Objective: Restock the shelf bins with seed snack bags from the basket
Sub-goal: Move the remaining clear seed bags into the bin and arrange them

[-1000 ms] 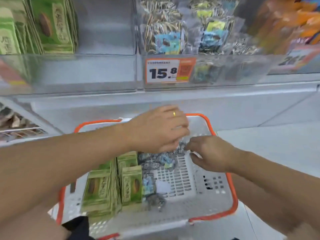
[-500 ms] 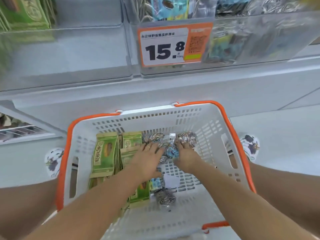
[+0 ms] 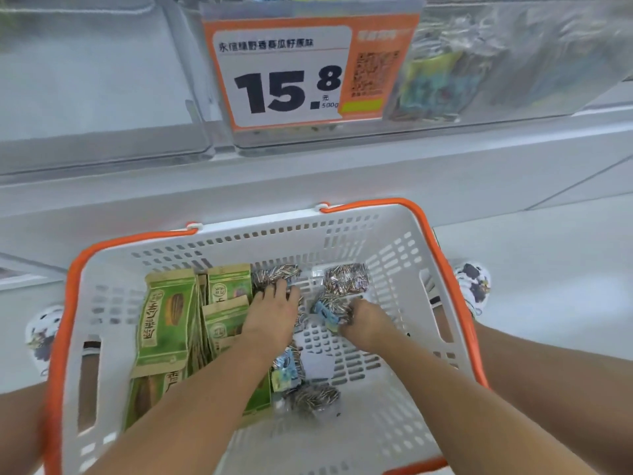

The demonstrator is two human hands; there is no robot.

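Inside the white basket [image 3: 394, 255], both hands are lowered among seed bags.
A clear seed bag [image 3: 330, 308] is gripped by the right hand [image 3: 364, 322]; the left hand [image 3: 272, 311] is laid flat, fingers straight, on another clear bag [image 3: 275, 274].

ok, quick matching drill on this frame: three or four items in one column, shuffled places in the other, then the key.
Things:
1. green seed bags
2. price tag
3. left hand
4. right hand

Places:
A. front of the clear shelf bin
B. left part of the basket
C. gripping a blue-labelled clear seed bag
D. fingers resting on clear seed bags, mid basket

Pairs: 1-B, 2-A, 3-D, 4-C
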